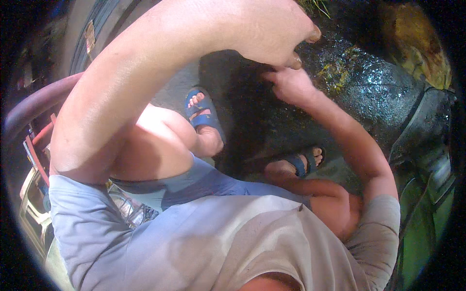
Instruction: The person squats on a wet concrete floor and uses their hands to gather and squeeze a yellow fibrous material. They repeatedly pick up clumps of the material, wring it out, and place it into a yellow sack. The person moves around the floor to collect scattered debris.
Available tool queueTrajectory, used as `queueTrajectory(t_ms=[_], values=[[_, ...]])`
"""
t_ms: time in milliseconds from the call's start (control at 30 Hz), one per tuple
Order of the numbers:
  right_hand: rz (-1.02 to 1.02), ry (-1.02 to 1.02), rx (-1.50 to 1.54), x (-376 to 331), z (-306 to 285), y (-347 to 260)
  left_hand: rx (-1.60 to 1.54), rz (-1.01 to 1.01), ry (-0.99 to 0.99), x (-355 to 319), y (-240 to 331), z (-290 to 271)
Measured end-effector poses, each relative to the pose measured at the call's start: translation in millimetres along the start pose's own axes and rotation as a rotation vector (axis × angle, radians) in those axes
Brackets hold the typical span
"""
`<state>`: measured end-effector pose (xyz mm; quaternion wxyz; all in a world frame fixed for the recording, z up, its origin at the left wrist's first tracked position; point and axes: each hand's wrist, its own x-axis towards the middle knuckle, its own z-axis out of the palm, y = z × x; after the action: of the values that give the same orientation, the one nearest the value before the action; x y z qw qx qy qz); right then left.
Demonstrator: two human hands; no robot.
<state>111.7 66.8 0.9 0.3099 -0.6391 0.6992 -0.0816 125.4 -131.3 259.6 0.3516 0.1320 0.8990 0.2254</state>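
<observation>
Up at top centre, my left hand (pixel 272 34) bends its fingers in and my right hand (pixel 293 88) overlaps it in view; whether either grips anything I cannot tell. The nearest thing, a dark surface (pixel 371 94) at upper right, is already wet; what work is left I can't judge. It looks black and glossy, flecked with yellowish bits (pixel 335 76).
</observation>
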Motion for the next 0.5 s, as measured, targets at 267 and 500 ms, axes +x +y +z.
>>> queueTrajectory(t_ms=[267,500], values=[[-0.141,-0.044,-0.079,30.9,68.3,-42.6,0.054,-0.047,0.135,8.1,-6.7,25.6],[-0.106,-0.137,-0.088,-20.4,81.7,-32.6,0.101,-0.055,0.109,24.2,-11.7,27.8]])
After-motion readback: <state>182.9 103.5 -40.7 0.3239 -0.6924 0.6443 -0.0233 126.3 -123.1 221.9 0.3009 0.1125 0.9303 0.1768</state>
